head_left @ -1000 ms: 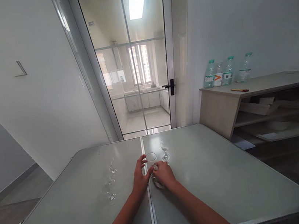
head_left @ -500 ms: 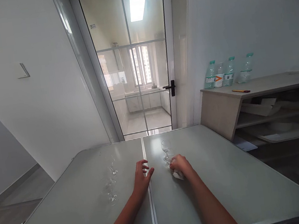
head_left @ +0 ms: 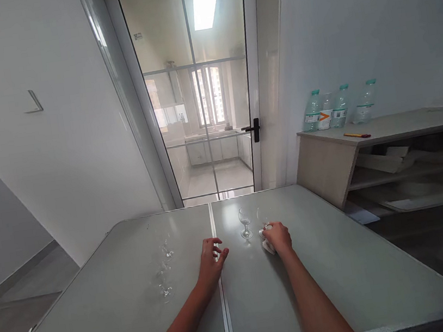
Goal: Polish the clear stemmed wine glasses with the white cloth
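Observation:
My right hand (head_left: 279,236) is closed around the lower part of a clear stemmed glass (head_left: 264,214), whose bowl shows faintly above the fingers. A crumpled white cloth or tissue (head_left: 268,247) pokes out beneath the same hand. Just left of it, another stemmed glass (head_left: 245,223) stands upright on the table. Over the table's centre seam is my left hand (head_left: 211,252), fingers curved and apart, holding nothing. Farther left are a clear stemmed glass (head_left: 167,249) and, nearer to me, another one (head_left: 165,290); their outlines are faint against the tabletop.
The pale table (head_left: 340,281) reaches up to a glass door (head_left: 220,100). On the right, a shelf unit (head_left: 324,165) carries several plastic bottles (head_left: 339,108) and a yellow-orange pen-like object (head_left: 357,135). A tray (head_left: 424,198) sits on its lower shelf.
My right hand has moved right and slightly away from me with the glass and the white cloth. The standing glass beside it now shows fully. My left hand has hardly moved.

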`<action>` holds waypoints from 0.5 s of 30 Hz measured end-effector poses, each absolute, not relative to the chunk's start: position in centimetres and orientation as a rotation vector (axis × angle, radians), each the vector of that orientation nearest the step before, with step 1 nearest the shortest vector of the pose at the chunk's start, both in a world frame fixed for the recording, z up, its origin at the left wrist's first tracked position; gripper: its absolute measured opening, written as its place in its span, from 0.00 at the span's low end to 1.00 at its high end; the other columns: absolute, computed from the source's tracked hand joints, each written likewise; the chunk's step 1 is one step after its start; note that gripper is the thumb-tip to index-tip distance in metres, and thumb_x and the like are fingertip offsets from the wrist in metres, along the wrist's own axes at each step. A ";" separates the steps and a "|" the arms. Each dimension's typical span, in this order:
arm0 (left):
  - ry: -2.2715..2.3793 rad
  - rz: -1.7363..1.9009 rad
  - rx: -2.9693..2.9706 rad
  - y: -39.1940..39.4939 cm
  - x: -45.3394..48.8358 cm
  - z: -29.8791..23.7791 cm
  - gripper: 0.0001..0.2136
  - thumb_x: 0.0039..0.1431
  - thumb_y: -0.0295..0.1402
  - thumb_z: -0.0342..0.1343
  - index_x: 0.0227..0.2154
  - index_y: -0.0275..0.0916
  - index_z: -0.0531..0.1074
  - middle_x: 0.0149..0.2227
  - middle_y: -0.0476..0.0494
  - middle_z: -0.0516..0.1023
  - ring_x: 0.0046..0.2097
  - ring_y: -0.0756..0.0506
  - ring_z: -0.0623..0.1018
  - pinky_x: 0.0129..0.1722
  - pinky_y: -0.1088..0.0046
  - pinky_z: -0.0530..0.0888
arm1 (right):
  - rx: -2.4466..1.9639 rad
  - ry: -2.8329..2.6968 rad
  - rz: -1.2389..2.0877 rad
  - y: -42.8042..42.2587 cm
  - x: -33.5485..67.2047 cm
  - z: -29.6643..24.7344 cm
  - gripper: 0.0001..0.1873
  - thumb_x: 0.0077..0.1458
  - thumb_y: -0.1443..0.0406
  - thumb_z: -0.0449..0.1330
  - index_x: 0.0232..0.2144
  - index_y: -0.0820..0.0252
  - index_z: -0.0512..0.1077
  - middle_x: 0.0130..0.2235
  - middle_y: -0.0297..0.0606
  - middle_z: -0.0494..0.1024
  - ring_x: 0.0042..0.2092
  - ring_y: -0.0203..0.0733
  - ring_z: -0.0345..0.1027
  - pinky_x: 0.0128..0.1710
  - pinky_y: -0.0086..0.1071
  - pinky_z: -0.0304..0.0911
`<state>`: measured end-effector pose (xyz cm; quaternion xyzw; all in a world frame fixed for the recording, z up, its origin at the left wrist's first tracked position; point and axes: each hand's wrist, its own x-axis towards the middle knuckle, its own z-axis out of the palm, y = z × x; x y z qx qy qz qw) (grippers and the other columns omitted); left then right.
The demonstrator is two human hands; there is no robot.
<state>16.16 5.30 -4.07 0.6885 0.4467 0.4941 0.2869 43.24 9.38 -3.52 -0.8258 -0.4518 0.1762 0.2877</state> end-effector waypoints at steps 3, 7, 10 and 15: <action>1.213 1.288 1.845 5.2 16.2 -3.9 0.11 0.63 0.43 0.58 0.42 0.42 0.72 0.47 0.43 0.70 0.41 0.45 0.78 0.42 0.64 0.74 | -2.191 -1.222 0.472 9.5 42.9 -3.4 0.23 0.50 0.63 0.62 0.48 0.54 0.82 0.47 0.48 0.84 0.49 0.55 0.78 0.37 0.33 0.65; 1.224 1.282 1.851 5.1 16.3 -3.8 0.11 0.63 0.43 0.58 0.41 0.42 0.72 0.46 0.43 0.70 0.40 0.45 0.77 0.41 0.65 0.74 | -2.178 -1.258 0.469 9.5 42.8 -3.2 0.21 0.51 0.63 0.62 0.48 0.54 0.82 0.48 0.46 0.84 0.50 0.53 0.78 0.39 0.32 0.66; 1.220 1.287 1.859 5.2 16.3 -3.9 0.11 0.63 0.43 0.58 0.41 0.42 0.72 0.45 0.44 0.70 0.40 0.45 0.77 0.41 0.64 0.74 | -2.177 -1.293 0.459 9.4 42.7 -3.0 0.21 0.52 0.64 0.61 0.48 0.54 0.82 0.48 0.46 0.84 0.50 0.52 0.78 0.40 0.32 0.67; 1.205 1.232 1.871 5.4 16.2 -4.3 0.12 0.65 0.45 0.56 0.40 0.41 0.72 0.45 0.43 0.69 0.38 0.46 0.76 0.40 0.66 0.73 | -2.205 -1.330 0.438 9.0 42.3 -2.1 0.22 0.53 0.65 0.60 0.51 0.55 0.80 0.48 0.47 0.84 0.49 0.52 0.79 0.41 0.33 0.68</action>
